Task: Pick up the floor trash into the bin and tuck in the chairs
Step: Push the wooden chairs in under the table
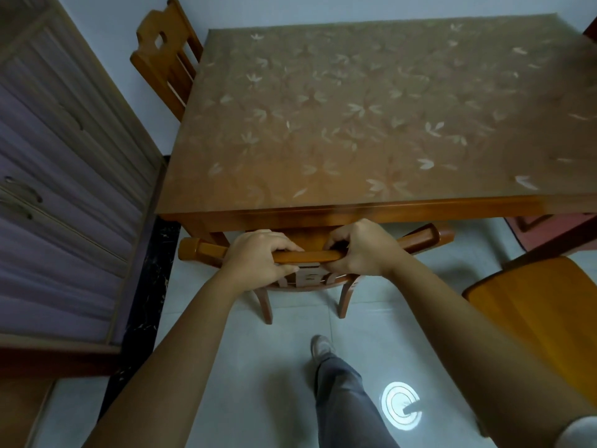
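From the head camera, both hands grip the top rail of a wooden chair (200, 250): the left hand (258, 258) and right hand (358, 250) curl round it close together. The chair sits at the near edge of the table (355, 212), its seat mostly under the top. A second chair (168, 59) stands at the table's left side, and another chair's seat (533, 305) is on the right.

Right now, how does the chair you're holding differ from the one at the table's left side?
The near chair stands at the table's near edge; the far chair stands at its left side. The left hand and right hand grip the near chair's top rail; nothing touches the far chair. The near chair's back legs show on the floor; of the far chair only the backrest shows. Both are the same orange-brown wood.
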